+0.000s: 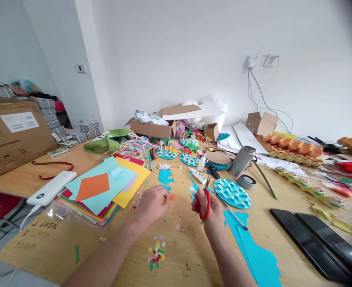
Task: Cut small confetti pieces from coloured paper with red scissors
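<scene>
My right hand [207, 207] is closed around the red handles of a pair of scissors [205, 211], whose blades point up and away from me. Over the middle of the table, my left hand [152, 205] is closed in a pinch, with a small orange paper piece [171, 197] at its fingertips. Small coloured paper dots [156, 255] lie nearer to me, between my forearms. Just beyond my left hand are blue paper fish shapes [165, 175]. To the right of the scissors lies a blue disc with a wavy pattern [232, 193].
Coloured paper sheets [101, 187] are stacked at left beside a white power bank [52, 187]. A metal flask [242, 160], a tape roll [246, 181] and a glue tube [198, 175] stand or lie at right. Two black phones [310, 243] and cut blue paper [254, 255] lie nearer.
</scene>
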`<act>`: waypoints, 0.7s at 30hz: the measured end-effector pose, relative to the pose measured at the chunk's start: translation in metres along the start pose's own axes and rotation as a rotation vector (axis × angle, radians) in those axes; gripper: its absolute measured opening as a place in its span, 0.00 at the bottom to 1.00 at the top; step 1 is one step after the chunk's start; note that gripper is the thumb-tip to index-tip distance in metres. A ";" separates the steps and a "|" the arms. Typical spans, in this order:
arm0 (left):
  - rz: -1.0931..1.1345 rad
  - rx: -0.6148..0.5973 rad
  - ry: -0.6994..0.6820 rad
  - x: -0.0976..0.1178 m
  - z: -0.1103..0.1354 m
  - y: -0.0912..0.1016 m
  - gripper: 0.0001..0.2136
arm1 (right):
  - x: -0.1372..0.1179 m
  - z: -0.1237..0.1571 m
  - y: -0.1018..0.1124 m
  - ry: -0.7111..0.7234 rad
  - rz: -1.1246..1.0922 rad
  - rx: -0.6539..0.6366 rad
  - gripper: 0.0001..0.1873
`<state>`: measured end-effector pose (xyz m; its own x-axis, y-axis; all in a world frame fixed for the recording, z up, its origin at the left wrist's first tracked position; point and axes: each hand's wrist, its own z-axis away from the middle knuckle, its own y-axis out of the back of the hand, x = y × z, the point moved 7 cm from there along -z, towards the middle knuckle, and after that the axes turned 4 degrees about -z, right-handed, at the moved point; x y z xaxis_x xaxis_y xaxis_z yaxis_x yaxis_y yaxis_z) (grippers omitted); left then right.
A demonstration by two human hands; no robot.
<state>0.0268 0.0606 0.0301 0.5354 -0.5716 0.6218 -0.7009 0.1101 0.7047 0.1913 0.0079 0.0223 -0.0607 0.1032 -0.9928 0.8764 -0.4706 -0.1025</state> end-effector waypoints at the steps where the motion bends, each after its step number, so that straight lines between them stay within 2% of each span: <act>1: 0.152 0.054 0.085 -0.008 -0.003 0.008 0.05 | -0.001 0.000 0.000 0.021 0.013 -0.002 0.20; 3: 0.488 0.130 0.260 -0.025 -0.006 0.014 0.05 | -0.002 -0.002 0.000 0.055 0.053 0.001 0.20; 5: 0.817 0.160 0.379 -0.034 -0.006 0.012 0.05 | 0.001 -0.005 0.000 0.077 0.092 0.003 0.20; 8: 1.139 0.162 0.436 -0.035 -0.003 0.005 0.06 | 0.009 -0.009 -0.002 0.060 0.070 -0.034 0.21; 13: 1.351 0.099 0.425 -0.031 0.004 -0.005 0.04 | 0.012 -0.006 -0.011 -0.027 -0.073 -0.161 0.18; 21: 1.379 0.045 0.464 -0.033 0.007 -0.016 0.05 | 0.009 -0.003 -0.021 -0.103 -0.213 -0.328 0.12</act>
<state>0.0173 0.0716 -0.0044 -0.4669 0.2752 0.8404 -0.7829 0.3133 -0.5375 0.1737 0.0210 0.0153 -0.2903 0.0716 -0.9543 0.9440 -0.1423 -0.2978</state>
